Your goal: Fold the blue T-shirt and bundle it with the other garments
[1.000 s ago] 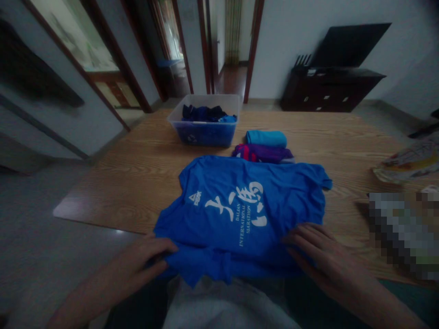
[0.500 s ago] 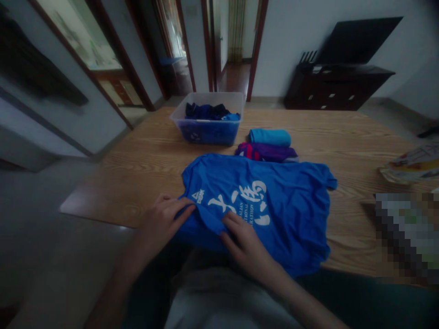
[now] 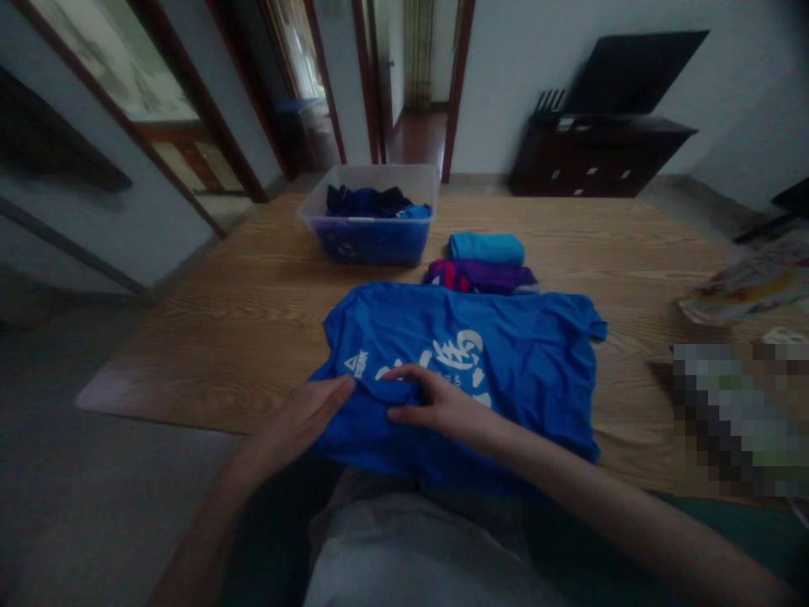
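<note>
A blue T-shirt [image 3: 531,362] with white lettering lies spread on the table at its near edge, its fabric wrinkled on the right. My left hand [image 3: 316,409] rests on the shirt's left part, beside the small white logo, with fingers stretched out. Over the middle of the shirt is my right hand [image 3: 436,405], its thumb and fingers apart and nothing seen between them. It covers part of the lettering. Just behind the shirt lie a rolled purple and red garment [image 3: 490,276] and a rolled light blue garment [image 3: 486,249].
A clear plastic bin [image 3: 366,223] holding dark and blue clothes stands at the back of the wooden table [image 3: 221,329]. On the right are a plastic bag [image 3: 739,291] and a pixelated item [image 3: 739,421]. A dark cabinet [image 3: 600,156] with a television stands by the far wall.
My right hand has released its pinch on the shirt's fabric and spread its fingers. My left fingers have straightened against the cloth. The raised fold between the hands lies flatter, and the view has shifted slightly.
</note>
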Tool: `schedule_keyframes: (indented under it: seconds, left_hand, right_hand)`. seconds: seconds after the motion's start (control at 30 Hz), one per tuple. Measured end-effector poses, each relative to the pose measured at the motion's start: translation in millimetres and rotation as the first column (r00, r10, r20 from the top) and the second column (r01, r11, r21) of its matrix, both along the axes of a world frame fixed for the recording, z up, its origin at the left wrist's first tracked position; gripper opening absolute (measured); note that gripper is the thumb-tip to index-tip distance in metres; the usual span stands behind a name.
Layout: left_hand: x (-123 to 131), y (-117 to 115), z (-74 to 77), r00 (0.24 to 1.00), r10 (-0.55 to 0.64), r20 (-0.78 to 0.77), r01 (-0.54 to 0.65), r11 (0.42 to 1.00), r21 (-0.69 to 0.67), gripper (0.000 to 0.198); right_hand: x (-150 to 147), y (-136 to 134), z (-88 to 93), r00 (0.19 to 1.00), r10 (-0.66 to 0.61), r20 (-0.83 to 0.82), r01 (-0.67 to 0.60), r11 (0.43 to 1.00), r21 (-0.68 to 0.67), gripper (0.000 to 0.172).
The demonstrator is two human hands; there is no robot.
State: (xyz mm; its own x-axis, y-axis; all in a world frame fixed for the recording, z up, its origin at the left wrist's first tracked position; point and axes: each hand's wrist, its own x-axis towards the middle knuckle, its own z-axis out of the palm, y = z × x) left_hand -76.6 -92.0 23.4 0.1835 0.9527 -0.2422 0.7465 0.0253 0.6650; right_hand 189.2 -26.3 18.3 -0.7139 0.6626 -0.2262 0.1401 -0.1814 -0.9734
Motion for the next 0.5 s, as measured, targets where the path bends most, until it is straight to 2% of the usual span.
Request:
schedule_keyframes:
  seconds: [0.03,0.1,0.17,0.23,0.3,0.37,0.5]
  left_hand:
    - [-2,-1,-2.2,1.000,-0.005,-0.027,0.004,1.000,-0.007,0.052]
    - [-6,-5,-7.8,0.994,-0.015,-0.109,0.013,1.000,-0.016,0.047]
    - [-10,-10,-11.7,0.985,-0.038,-0.167,0.032,0.999,-0.039,0.043]
    - [-14,-14,-11.2,0.980,-0.062,-0.187,0.051,0.997,-0.061,0.040]
    - [-17,-17,-5.8,0.977,-0.087,-0.196,0.069,0.993,-0.099,0.041]
    - [-19,-17,2.5,0.967,-0.116,-0.228,0.084,0.986,-0.146,0.043]
    - [-22,-8,17.8,0.932,-0.173,-0.318,0.099,0.967,-0.236,0.041]
  right_hand:
    - [0,9,-0.4,1.000,0.012,0.025,-0.015,0.991,0.132,0.043]
    - [-1,27,-1.7,0.996,0.031,0.085,-0.060,0.932,0.359,0.023]
    - [0,44,-3.0,0.978,0.010,0.209,-0.122,0.839,0.531,0.016]
    - [1,55,-3.3,0.921,-0.063,0.385,-0.226,0.719,0.658,0.015]
    - [1,58,-2.5,0.842,-0.130,0.524,-0.356,0.598,0.719,0.015]
    - [-2,56,-0.9,0.807,-0.145,0.573,-0.435,0.510,0.742,0.011]
    - [-19,53,-0.3,0.863,-0.087,0.498,-0.436,0.368,0.821,0.009]
